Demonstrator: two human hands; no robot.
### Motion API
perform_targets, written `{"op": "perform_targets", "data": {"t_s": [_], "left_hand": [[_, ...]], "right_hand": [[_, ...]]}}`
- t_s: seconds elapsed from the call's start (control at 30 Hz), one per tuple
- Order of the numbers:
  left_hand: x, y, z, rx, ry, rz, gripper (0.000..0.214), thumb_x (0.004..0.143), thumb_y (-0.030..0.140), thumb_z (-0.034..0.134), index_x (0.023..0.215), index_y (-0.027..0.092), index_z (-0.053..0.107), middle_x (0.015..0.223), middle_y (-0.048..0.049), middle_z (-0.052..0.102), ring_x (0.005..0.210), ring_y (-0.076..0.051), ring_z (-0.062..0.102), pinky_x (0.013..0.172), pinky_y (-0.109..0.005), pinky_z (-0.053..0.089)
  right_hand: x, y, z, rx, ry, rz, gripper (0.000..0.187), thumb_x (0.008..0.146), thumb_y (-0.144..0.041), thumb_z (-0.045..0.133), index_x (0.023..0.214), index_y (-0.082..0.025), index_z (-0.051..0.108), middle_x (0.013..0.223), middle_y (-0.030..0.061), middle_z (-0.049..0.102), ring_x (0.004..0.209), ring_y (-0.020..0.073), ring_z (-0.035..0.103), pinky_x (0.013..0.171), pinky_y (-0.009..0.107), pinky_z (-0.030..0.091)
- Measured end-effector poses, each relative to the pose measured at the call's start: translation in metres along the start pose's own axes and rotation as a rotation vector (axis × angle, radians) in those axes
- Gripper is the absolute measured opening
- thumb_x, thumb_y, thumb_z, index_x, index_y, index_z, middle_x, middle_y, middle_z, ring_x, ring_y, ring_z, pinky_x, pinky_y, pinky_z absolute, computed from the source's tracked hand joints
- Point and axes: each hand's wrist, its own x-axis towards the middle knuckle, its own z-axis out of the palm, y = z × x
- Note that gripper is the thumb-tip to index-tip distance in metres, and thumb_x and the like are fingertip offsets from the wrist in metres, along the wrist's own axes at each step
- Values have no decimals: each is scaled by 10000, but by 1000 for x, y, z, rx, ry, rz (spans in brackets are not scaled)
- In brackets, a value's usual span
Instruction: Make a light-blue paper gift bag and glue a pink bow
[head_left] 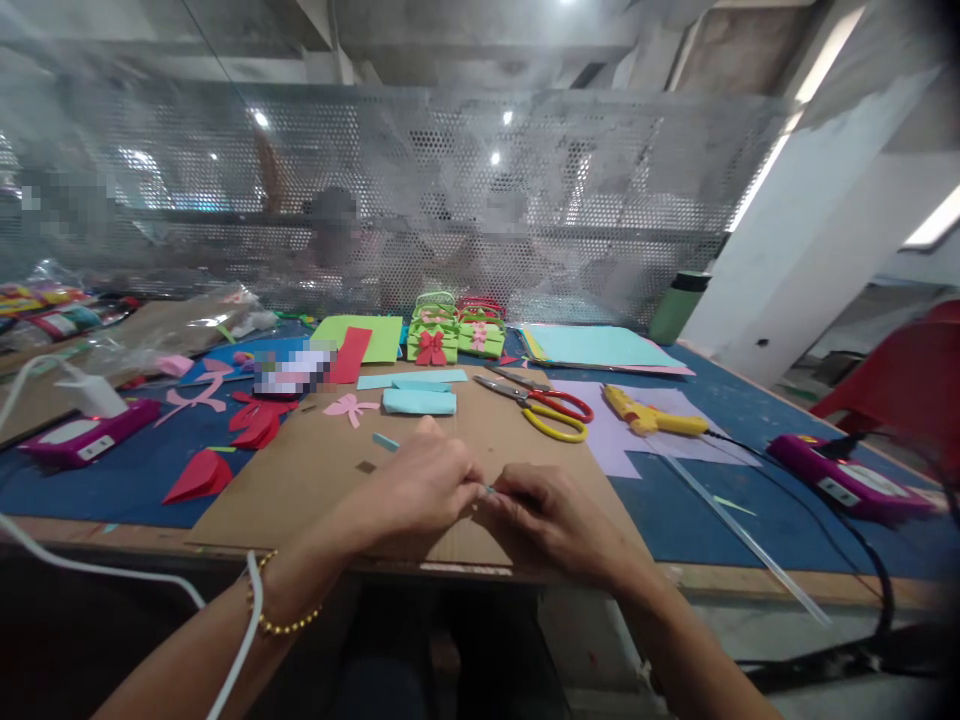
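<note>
Between my two hands is a narrow light-blue strip (385, 441); one end sticks out past my left hand (431, 475), and a bit of it shows at the fingertips. My left hand is closed on the strip, knuckles up. My right hand (547, 510) pinches the strip close beside it, the fingertips nearly meeting. Both are over a brown cardboard sheet (300, 490). Just beyond them lie a folded light-blue piece (420, 401), a flat blue strip (412, 379) and a pink bow-shaped cutout (349, 408). Scissors with red and yellow handles (551, 415) rest to the right.
A yellow glue gun (649, 415) lies on purple sheets (611, 455), beside a clear glue stick (739, 535). Small green bags (433, 340) stand at the back. Red cutouts (199, 475) lie left. Power strips (847, 480) and a white cable (97, 570) flank the work area.
</note>
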Motion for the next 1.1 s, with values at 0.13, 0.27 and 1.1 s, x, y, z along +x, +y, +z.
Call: {"op": "perform_targets", "data": {"t_s": [0.13,0.27,1.1], "left_hand": [[-8,-24,-15,47,12,-104,318,892,282,558,625,212,716,533,-19,555,588,-175,405,609,-327,228],[-26,-61,-27,49,80,-159,225,830,292,621,659,239,758,560,-16,571,624,-182,464,610,-295,260],[-56,-57,17,-1315,470,-385,378,803,489,763,873,135,652,753,-32,643,543,-140,628,419,-246,528]], "right_hand": [[-2,-3,-5,-4,-43,41,377,993,-403,481,820,-150,700,741,37,667,671,146,553,611,261,357],[-1,-6,-7,-16,-71,57,369,979,-384,473,815,-151,708,730,46,667,674,157,560,618,272,359],[-3,5,2,-56,140,-51,333,987,-334,489,715,-201,627,664,6,612,619,150,550,605,255,400]]}}
